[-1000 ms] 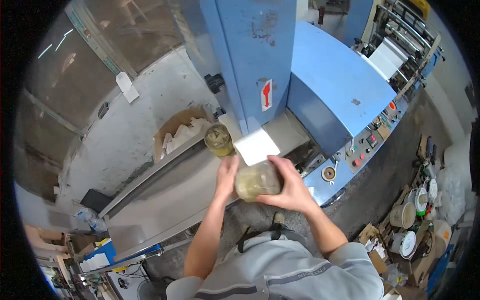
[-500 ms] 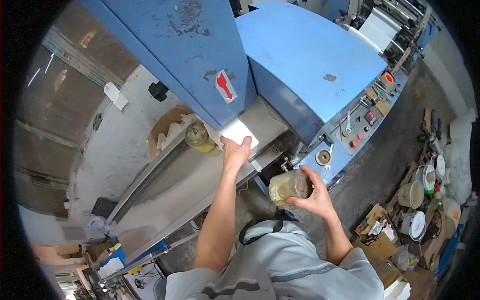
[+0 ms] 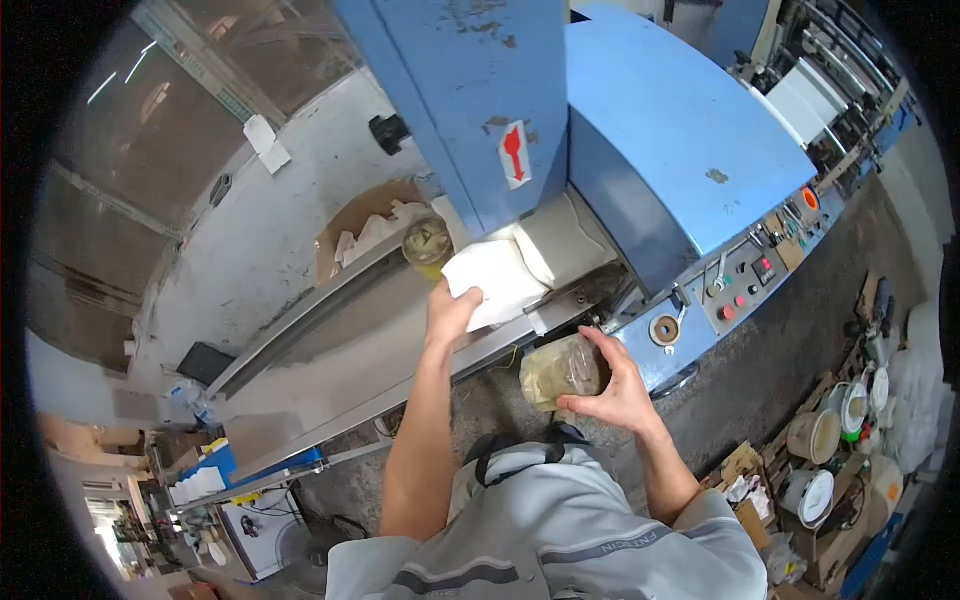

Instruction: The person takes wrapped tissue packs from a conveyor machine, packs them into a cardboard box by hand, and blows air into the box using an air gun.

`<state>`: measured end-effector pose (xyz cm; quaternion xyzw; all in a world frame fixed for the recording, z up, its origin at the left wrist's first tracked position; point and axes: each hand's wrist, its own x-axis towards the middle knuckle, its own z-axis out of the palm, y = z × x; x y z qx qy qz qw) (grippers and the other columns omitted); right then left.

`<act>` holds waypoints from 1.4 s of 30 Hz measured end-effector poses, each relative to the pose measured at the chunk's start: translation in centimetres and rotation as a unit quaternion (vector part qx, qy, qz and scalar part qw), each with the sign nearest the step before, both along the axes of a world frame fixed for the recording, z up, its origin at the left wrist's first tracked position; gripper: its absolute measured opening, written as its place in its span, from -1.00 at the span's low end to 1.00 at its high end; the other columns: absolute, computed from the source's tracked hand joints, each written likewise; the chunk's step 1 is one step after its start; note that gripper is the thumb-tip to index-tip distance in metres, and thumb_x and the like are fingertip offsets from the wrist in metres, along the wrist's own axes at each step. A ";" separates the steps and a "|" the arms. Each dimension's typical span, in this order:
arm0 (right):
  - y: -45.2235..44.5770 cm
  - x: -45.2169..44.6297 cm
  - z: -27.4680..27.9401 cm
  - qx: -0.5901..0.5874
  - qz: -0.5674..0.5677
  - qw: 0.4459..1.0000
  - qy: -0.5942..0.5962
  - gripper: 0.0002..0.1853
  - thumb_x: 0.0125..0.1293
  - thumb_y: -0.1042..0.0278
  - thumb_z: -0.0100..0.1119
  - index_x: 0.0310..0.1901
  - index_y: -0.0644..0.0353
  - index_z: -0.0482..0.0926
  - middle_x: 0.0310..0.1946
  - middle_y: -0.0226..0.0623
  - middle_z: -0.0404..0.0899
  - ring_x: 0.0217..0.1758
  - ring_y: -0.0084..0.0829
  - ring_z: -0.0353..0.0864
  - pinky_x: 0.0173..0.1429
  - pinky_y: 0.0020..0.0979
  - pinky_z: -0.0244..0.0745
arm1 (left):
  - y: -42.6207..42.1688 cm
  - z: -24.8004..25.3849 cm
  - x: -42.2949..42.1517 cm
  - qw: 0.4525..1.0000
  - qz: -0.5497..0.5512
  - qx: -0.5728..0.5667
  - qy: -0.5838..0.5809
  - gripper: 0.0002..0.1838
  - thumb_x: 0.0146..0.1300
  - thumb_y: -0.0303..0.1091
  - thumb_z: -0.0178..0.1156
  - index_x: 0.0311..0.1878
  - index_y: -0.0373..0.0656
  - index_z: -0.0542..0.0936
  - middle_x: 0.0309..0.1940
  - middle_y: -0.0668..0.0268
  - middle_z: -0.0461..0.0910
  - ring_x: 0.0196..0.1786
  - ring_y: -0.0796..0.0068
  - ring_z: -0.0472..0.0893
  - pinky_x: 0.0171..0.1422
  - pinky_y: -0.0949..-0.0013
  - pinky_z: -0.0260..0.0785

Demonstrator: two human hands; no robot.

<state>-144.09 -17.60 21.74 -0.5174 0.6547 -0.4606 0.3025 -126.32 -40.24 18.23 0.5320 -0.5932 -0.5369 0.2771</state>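
Observation:
My left hand (image 3: 453, 312) pinches the near left edge of a white paper sheet (image 3: 495, 278) at the outlet of the blue machine (image 3: 470, 110). More pale sheet material (image 3: 565, 245) lies behind it in the outlet. In my right hand (image 3: 618, 385) is a clear jar (image 3: 561, 372), tilted on its side, with pale yellowish contents. A second clear jar (image 3: 428, 245) with yellowish contents stands on the metal chute (image 3: 340, 340), just beyond my left hand.
A cardboard box (image 3: 335, 235) with crumpled paper is behind the chute. At the right are a control panel (image 3: 740, 290) with buttons and a tape roll (image 3: 664, 329). Buckets (image 3: 813, 437) and cartons stand on the floor at the lower right.
My left hand has moved from beside the held jar to the white sheet, now gripped and drawn toward the left. My right hand has carried its jar to the right, away from the sheet.

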 end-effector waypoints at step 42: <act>-30.0 16.6 -2.5 0.012 0.110 0.866 0.487 -0.05 -0.20 0.26 0.48 0.31 0.15 0.24 0.18 0.24 0.23 0.25 0.18 0.23 0.32 -0.07 0.21 | -3.0 5.5 25.8 0.960 0.077 0.003 0.271 -0.63 0.30 -0.38 0.13 0.13 -0.32 0.42 -0.31 0.21 0.60 -0.28 0.53 0.61 -0.27 0.50 0.42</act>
